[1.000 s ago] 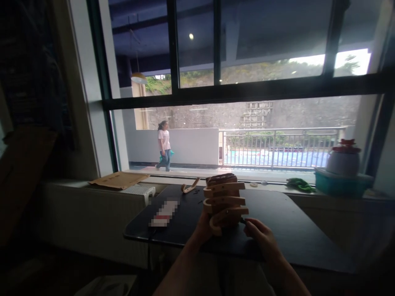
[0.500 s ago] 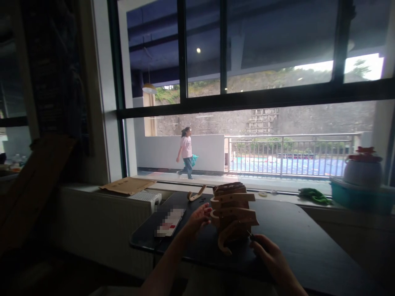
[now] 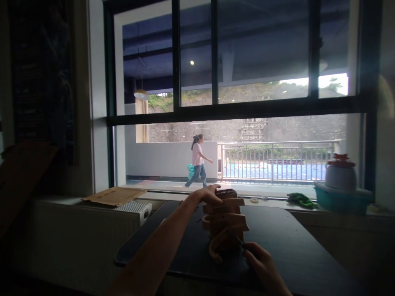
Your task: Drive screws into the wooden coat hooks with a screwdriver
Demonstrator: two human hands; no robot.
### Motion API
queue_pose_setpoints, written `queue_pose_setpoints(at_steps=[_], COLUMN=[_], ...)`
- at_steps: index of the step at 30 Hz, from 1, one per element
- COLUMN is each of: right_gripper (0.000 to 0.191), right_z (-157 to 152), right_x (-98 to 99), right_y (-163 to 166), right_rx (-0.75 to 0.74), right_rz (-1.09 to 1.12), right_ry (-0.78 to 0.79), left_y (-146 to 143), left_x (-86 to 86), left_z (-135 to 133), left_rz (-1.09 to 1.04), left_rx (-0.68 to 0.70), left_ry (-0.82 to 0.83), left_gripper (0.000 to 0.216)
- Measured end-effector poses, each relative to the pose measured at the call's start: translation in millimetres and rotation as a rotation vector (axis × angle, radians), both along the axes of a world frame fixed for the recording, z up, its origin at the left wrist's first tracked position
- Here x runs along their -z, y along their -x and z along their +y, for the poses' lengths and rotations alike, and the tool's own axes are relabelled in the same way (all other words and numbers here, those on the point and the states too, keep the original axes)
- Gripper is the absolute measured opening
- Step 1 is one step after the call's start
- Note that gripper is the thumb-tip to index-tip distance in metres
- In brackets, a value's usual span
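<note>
A brown block [image 3: 231,242] stands on the dark table, with several pale wooden hooks across its near side. The lowest wooden hook [image 3: 217,246] slants, its curled end down. My left hand [image 3: 211,194] is closed around the block's upper left edge, though some fingers are hidden. In my right hand [image 3: 257,253], closed at the block's lower right, is a thin tool with a dark handle, apparently a screwdriver [image 3: 240,241]. Its metal tip points at the slanted hook; whether it touches is unclear. Small dark pieces [image 3: 198,220], perhaps screws, lie left of the block.
The dark table [image 3: 286,246] meets a window sill. On the sill are a flat brown cardboard piece [image 3: 114,196], a green cloth [image 3: 301,200] and a teal tub [image 3: 342,199] with a white container [image 3: 341,176] on it. Outside, a person [image 3: 198,160] walks past.
My left hand has moved up from beside the block onto its upper left edge, its forearm now covering the loose hook and the flat item. The view has shifted. The person outside has moved right.
</note>
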State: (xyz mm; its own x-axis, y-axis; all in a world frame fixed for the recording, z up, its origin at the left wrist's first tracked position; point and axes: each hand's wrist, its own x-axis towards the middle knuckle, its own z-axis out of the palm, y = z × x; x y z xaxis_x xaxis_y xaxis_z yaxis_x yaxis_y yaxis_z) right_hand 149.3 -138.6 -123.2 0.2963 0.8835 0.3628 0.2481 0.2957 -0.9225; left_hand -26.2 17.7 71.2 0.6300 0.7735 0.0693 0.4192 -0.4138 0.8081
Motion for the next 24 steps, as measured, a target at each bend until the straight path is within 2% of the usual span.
queue_pose_setpoints(at_steps=[5,9,13,16,19,24], right_gripper=[0.045,0.046,0.045,0.043,0.042,0.042], right_z=[1,4,8,10,11,14], right_x=[1.4,4.6,11.9,18.4,22.9,25.1], right_y=[5,3,-3,-8,-12,-15], right_rx=[0.026,0.034,0.021,-0.009,-0.031,-0.032], right_rz=[0.021,0.027,0.034,0.025,0.007,-0.026], right_ry=[-0.004,0.000,0.003,0.012,0.019,0.033], left_y=[-11,6,32,45,50,59], left_x=[-4.0,4.7,22.3,48.0,84.4,141.9], left_z=[3,-2,-6,-11,-21,-32], left_rz=[0.105,0.014,-0.213,-0.427,-0.601,-0.754], left_rx=[0.035,0.041,-0.024,-0.162,-0.302,-0.377], left_ry=[0.018,0.024,-0.008,-0.069,-0.091,-0.065], left_gripper=[0.028,0.024,0.059,0.071,0.072,0.071])
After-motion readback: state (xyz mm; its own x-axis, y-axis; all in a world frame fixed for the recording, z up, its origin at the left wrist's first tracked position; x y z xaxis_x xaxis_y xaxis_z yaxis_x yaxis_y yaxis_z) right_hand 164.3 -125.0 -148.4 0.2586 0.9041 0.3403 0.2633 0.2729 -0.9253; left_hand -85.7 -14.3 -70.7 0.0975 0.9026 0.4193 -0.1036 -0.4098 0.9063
